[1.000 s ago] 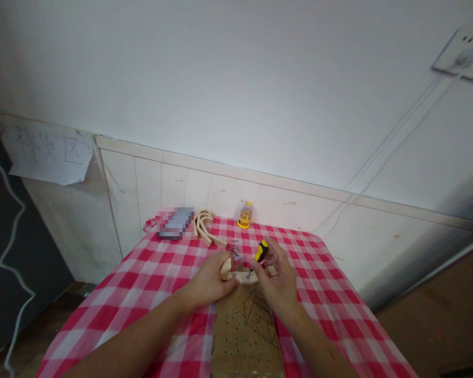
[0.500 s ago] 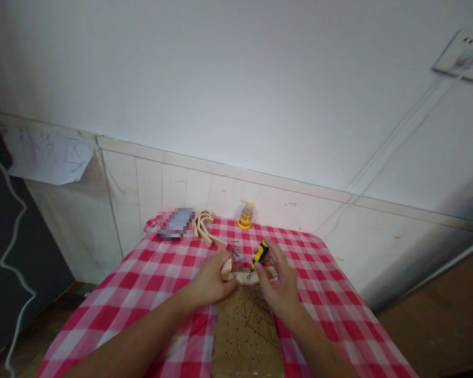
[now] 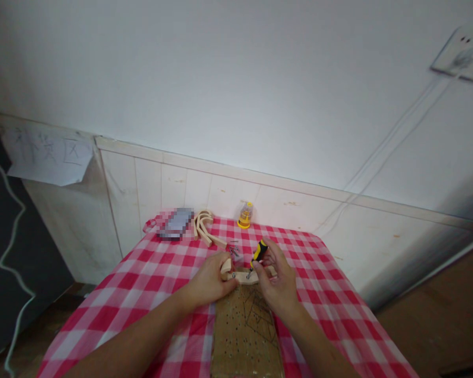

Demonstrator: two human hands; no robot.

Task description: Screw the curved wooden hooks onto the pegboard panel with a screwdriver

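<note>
A pale curved wooden piece (image 3: 242, 277) lies across the far end of a brown board (image 3: 244, 331) marked with many small holes and drawn lines. My left hand (image 3: 213, 277) is closed round the left end of this wooden piece. Two dark screws show in the wood. In my right hand (image 3: 278, 278) is a yellow-and-black screwdriver (image 3: 259, 252), tilted, its tip down by the right-hand screw (image 3: 248, 276). The fingers of that hand partly hide the right end of the wooden piece.
More curved wooden pieces (image 3: 203, 228) lie behind my left hand, with several loose screws (image 3: 233, 249) nearby. A yellow-based container (image 3: 245, 216) stands at the back, and a blurred-out flat object (image 3: 176, 223) lies back left. A red-and-white checked cloth (image 3: 142, 304) covers the table, which meets the wall.
Both hands keep their hold on the wooden piece and screwdriver. The whole view has shifted very slightly; the right fingers on the handle look almost unchanged.
</note>
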